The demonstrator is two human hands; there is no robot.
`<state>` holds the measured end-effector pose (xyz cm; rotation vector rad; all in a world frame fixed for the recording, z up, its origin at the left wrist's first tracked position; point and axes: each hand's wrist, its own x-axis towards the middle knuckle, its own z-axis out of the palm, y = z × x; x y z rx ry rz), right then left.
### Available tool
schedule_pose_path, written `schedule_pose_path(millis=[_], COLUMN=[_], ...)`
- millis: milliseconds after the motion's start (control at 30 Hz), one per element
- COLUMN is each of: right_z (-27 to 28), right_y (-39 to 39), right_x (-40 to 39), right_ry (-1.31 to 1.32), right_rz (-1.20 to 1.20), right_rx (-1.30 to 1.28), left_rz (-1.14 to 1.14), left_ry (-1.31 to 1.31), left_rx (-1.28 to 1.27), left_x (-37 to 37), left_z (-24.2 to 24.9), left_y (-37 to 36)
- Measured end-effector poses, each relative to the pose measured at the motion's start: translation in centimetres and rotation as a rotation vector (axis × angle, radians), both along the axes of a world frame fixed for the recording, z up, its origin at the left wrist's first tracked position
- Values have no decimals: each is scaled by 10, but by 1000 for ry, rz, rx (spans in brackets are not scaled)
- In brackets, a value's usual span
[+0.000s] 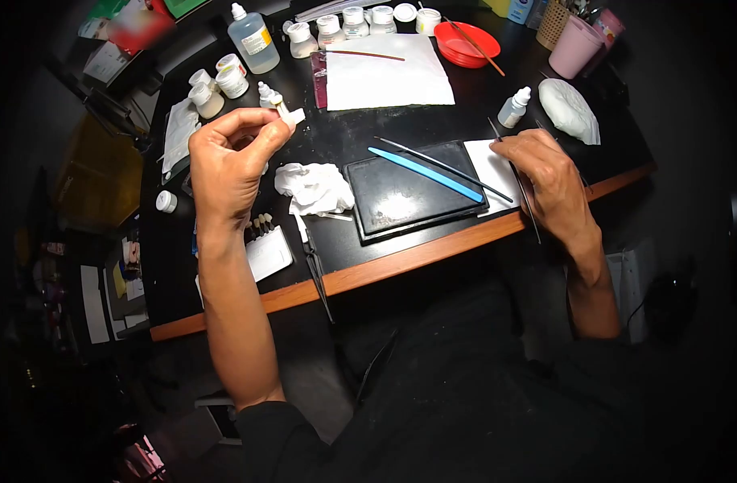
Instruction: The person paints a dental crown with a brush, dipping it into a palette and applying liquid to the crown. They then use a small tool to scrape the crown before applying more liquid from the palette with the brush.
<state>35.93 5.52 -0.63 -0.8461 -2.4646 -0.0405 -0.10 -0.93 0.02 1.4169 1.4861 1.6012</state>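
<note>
My left hand [236, 157] is raised over the left of the desk, thumb and forefinger pinching a small white piece with a yellowish upper part [285, 113]. Its exact kind is too small to make out. Just behind it stands a small dropper bottle [265, 92]. At the right, my right hand [541, 169] is closed around a thin dark stick-like tool [524, 197], which slants down past the desk edge. Beneath that hand lies a white sheet [493, 173]. Beside it, a blue-handled tool [425, 174] and a slim dark brush [465, 175] rest across a black slab [401, 205].
Crumpled tissue [314, 189], tweezers [315, 270] overhanging the edge, and a white case with tooth-coloured tabs [270, 253] lie near the front. Behind are jars [328, 30], a large bottle [254, 40], a red bowl [467, 47], a white-covered pad [389, 76] and another dropper bottle [514, 107].
</note>
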Motion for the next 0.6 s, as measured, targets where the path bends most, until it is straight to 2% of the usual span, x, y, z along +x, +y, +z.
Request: schedule_pose_path(millis=[267,400,600], right_z=[1,-3,1], right_y=[12,9,10], right_x=[5,4,8], right_ry=[-279,-286,-262], right_rz=[12,32,82], right_rx=[72,66,23], left_rz=[-12,25,143], left_ry=[25,17,132], left_rx=[-10,100,72], left_x=[-3,0,-1], left_z=[-2,-3,4], left_y=[0,3,-28])
